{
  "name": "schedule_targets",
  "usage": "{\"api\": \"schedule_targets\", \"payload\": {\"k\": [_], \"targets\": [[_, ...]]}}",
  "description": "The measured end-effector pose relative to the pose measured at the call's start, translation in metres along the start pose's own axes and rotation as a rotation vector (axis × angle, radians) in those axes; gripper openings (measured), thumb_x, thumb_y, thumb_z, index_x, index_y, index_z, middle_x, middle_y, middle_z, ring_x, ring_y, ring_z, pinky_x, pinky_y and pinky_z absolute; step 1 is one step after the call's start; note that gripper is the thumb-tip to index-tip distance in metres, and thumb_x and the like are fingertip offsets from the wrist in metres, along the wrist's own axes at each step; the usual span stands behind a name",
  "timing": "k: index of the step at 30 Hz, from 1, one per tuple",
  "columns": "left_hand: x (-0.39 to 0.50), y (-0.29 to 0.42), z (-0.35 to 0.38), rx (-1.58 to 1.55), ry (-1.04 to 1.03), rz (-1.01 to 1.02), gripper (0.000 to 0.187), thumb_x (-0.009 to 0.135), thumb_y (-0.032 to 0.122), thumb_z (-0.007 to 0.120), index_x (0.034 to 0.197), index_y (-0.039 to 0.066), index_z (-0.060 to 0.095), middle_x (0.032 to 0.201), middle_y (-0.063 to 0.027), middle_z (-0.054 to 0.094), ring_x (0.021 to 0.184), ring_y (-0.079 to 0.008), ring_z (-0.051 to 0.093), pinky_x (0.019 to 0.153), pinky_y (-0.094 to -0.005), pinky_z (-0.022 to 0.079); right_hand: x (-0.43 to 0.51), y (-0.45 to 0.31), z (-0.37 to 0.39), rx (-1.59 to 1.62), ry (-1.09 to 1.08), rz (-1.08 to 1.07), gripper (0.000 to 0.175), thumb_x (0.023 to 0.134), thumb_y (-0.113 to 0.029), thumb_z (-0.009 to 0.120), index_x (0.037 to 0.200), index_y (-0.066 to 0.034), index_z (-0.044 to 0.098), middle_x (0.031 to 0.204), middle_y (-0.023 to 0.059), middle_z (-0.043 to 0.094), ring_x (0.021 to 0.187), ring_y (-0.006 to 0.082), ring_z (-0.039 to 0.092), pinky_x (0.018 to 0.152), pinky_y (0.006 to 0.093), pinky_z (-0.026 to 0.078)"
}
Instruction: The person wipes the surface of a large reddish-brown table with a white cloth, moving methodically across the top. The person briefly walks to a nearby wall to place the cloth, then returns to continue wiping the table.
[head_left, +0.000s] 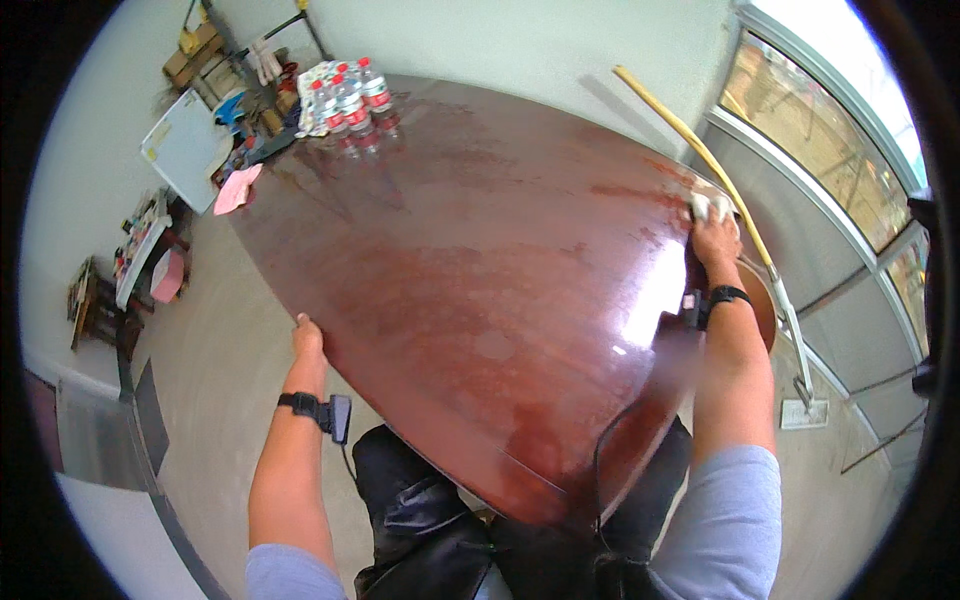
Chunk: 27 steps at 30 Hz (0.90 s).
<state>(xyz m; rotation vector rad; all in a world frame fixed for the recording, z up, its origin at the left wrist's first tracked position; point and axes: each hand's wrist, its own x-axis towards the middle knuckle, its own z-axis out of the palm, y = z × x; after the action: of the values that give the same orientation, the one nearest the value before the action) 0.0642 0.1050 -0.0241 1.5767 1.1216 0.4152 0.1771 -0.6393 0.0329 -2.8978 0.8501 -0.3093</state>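
A reddish-brown wooden tabletop (465, 285) with a glossy, partly wet-looking surface fills the middle of the head view. Near its far right corner, my right hand (716, 238) presses a whitish cloth (711, 206) down on the surface. My left hand (309, 339) rests on the table's left edge, thumb on top; its fingers are hidden under the rim. Both wrists wear black straps with small devices, and a dark cable runs over the near part of the table.
Several water bottles (349, 105) with red caps stand at the far left beside a patterned cloth (311, 79). A pink cloth (238, 189) lies at the left edge. A yellow-handled pole (697, 146) leans at the right, near a round brown object (759, 300) and windows.
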Motion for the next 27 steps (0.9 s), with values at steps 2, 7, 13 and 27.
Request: {"api": "schedule_targets", "payload": {"k": [2, 7, 13, 27], "targets": [[-0.002, 0.005, 0.009, 0.002, 0.073, 0.009, 0.056, 0.104, 0.037, 0.045, 0.13, -0.012, 0.05, 0.13, -0.0303, 0.059, 0.116, -0.0433, 0.06, 0.1, -0.0479, 0.046, 0.002, 0.001, -0.003, -0.034, -0.03, 0.01, 0.059, 0.096, -0.049, 0.045, 0.151, -0.0283, 0.042, 0.159, 0.017, 0.034, 0.147, 0.0373, 0.032, 0.114, 0.0582, 0.03], [-0.017, 0.009, 0.018, -0.008, 0.157, 0.068, 0.054, 0.104, 0.034, 0.044, 0.131, -0.012, 0.048, 0.13, -0.0315, 0.058, 0.119, -0.0441, 0.058, 0.1, -0.0483, 0.046, 0.017, -0.014, 0.0, -0.058, -0.053, 0.109, 0.058, 0.095, -0.048, 0.045, 0.15, -0.0279, 0.043, 0.157, 0.0172, 0.038, 0.146, 0.0355, 0.034, 0.115, 0.0575, 0.029], [-0.024, 0.012, 0.02, 0.032, 0.168, 0.059, 0.05, 0.103, 0.032, 0.044, 0.128, -0.012, 0.048, 0.127, -0.0323, 0.058, 0.115, -0.045, 0.059, 0.099, -0.0493, 0.046, 0.023, -0.083, 0.025, -0.086, -0.073, 0.065, 0.061, 0.098, -0.056, 0.038, 0.152, -0.0274, 0.042, 0.156, 0.0168, 0.039, 0.145, 0.0342, 0.035, 0.112, 0.057, 0.032], [-0.039, 0.02, 0.019, 0.008, 0.158, 0.077, 0.047, 0.103, 0.03, 0.043, 0.127, -0.01, 0.045, 0.13, -0.0326, 0.053, 0.116, -0.0475, 0.057, 0.099, -0.0517, 0.047, -0.116, -0.415, 0.077, 0.141, -0.13, -0.65, 0.061, 0.097, -0.055, 0.042, 0.152, -0.03, 0.04, 0.159, 0.016, 0.033, 0.147, 0.0362, 0.03, 0.113, 0.0667, 0.022]]}}
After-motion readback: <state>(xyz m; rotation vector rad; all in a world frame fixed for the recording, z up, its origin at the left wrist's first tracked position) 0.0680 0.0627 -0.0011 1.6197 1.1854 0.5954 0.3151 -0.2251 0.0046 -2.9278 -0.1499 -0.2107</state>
